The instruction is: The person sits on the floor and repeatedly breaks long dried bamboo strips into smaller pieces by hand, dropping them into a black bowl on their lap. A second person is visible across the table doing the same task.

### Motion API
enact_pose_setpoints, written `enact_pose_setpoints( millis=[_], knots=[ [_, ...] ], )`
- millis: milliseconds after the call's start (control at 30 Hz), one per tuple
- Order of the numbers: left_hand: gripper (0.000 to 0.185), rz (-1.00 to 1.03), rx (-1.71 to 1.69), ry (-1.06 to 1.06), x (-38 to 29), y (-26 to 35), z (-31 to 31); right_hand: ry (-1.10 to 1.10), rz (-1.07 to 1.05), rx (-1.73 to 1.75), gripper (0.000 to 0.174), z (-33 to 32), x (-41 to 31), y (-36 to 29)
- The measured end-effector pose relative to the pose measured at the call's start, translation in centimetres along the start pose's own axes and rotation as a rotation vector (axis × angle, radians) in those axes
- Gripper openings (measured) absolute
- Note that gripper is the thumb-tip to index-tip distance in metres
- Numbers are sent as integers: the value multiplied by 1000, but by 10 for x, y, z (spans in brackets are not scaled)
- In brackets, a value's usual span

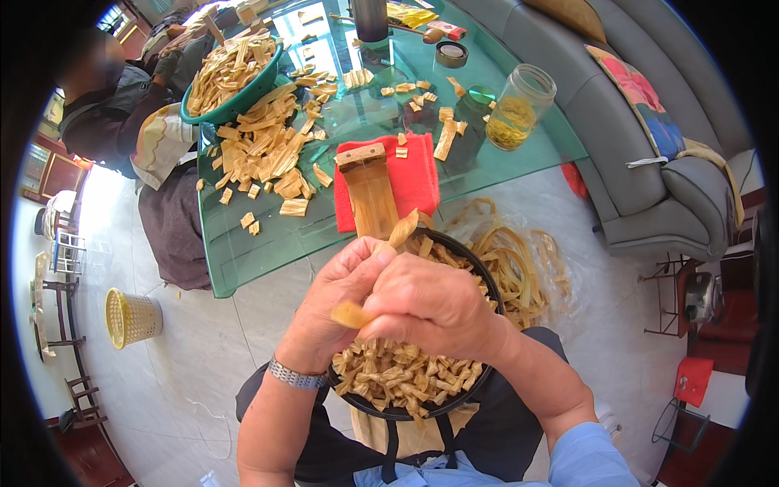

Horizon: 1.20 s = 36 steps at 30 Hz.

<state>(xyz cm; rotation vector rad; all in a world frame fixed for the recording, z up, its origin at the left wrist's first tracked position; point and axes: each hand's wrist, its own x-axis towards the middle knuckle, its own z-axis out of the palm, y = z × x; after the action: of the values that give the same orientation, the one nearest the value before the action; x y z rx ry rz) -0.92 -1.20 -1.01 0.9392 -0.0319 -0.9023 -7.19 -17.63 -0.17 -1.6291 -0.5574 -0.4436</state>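
Between my two hands is a tan, flat, dried-looking strip (401,230), its ends poking out above and below the fingers. My left hand (347,286) pinches it from the left side, and my right hand (426,298) grips it from the right; the part between them is hidden. Below both hands, a round black basin (415,416) on my lap holds many small knotted pieces (414,371) of similar material. Just beyond the hands, a wooden board with a cross block (368,189) rests on a folded red towel (420,176) at the glass table's edge.
The green glass table (255,268) carries loose cut pieces (268,146), a heaped green basin (228,115), a glass jar (520,109) and a dark cylinder (369,21). Long strips (508,268) lie in plastic by the basin. Another person (109,122) sits left, near a yellow wastebasket (134,319). A grey sofa (621,189) stands right.
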Motion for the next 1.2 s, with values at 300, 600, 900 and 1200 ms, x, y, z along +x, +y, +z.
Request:
enact_pose_setpoints(
  millis=[300, 600, 900, 1200],
  knots=[
    [20, -92, 805, -136, -4, 1, 0, 197, 387, -207, 16, -12, -9, 22],
    [14, 487, 1244, 42, 1, -10, -12, 27, 736, -178, 28, -14, -17, 45],
    [14, 320, 1092, 54, 0, -6, -15, -109, 985, 234, 37, -19, -15, 45],
    [23, 126, 469, 106, -2, 2, -15, 20, 679, -42, 29, -20, -16, 34]
  ],
)
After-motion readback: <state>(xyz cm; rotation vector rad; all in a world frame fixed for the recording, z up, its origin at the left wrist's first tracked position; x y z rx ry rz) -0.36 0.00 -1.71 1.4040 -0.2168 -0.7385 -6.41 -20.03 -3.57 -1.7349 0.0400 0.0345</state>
